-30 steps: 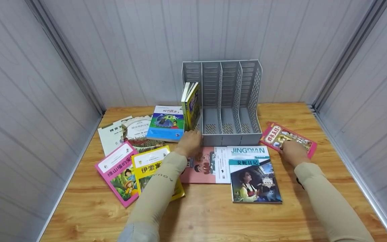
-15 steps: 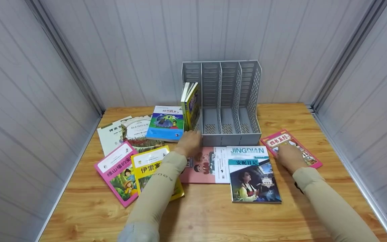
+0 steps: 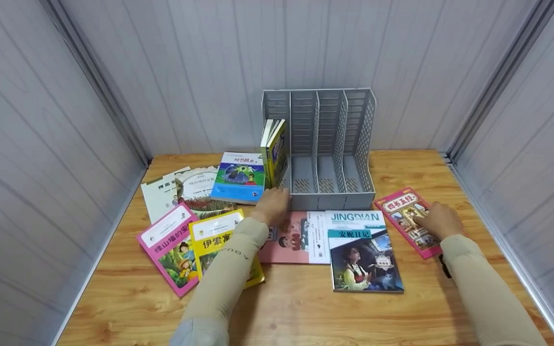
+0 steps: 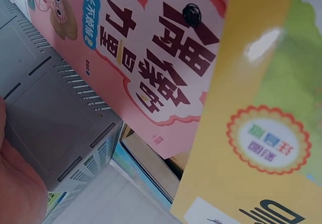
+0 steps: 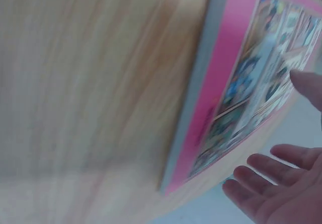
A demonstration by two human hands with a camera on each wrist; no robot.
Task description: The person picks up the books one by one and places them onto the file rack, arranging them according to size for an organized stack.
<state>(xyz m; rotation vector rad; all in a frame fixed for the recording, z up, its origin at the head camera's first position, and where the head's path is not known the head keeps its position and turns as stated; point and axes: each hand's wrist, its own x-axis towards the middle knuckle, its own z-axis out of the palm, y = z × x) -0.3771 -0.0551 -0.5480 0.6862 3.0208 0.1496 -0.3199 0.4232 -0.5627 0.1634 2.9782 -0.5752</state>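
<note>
1. The pink book (image 3: 409,219) lies flat on the wooden table (image 3: 306,307), right of the grey file rack (image 3: 325,144) and just beside the JINGDIAN book (image 3: 363,252); the right hand (image 3: 440,220) rests over its right edge.
2. Its cover is bright pink with a white title panel and rows of small coloured pictures; it lies slanted, its top corner near the rack's front right corner.
3. The right hand is spread loosely, fingers (image 5: 282,171) straight and apart, gripping nothing; the wrist view shows them just off the book's edge.
4. The left hand (image 3: 272,204) presses against the rack's front left corner, below the upright books (image 3: 273,151); whether its fingers curl cannot be told.
</note>
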